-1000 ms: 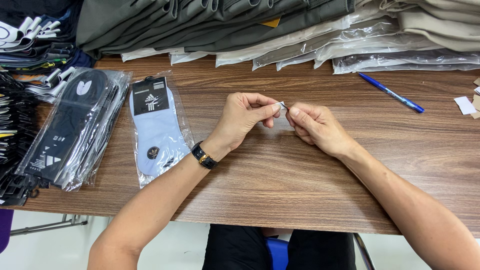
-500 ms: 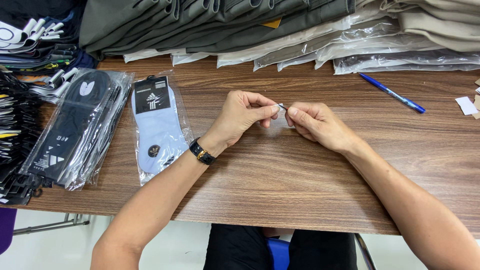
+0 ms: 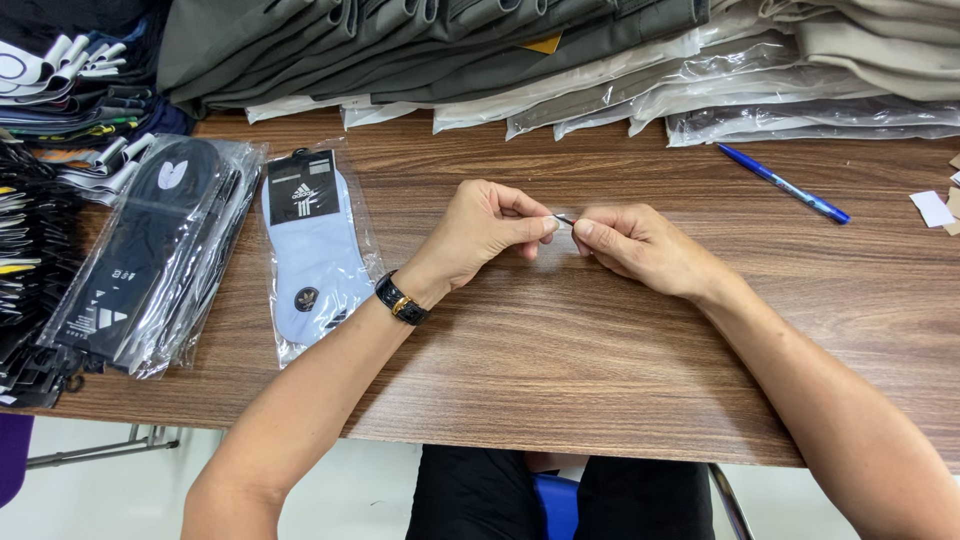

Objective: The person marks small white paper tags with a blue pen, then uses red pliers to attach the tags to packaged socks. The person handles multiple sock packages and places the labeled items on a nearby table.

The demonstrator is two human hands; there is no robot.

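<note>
Together, left hand (image 3: 485, 232) and right hand (image 3: 640, 250) pinching one small pin (image 3: 564, 219), one blue pen (image 3: 783, 184)

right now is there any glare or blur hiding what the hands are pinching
Head view: even light, soft shadows under the left hand and right hand; glare on the plastic bags only. The small dark piece between the fingertips is sharp but too tiny to identify.

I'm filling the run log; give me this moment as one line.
left hand: pinching small thin item | right hand: pinching same item | nearby: light blue bagged socks, blue pen | surface: wooden table
</note>
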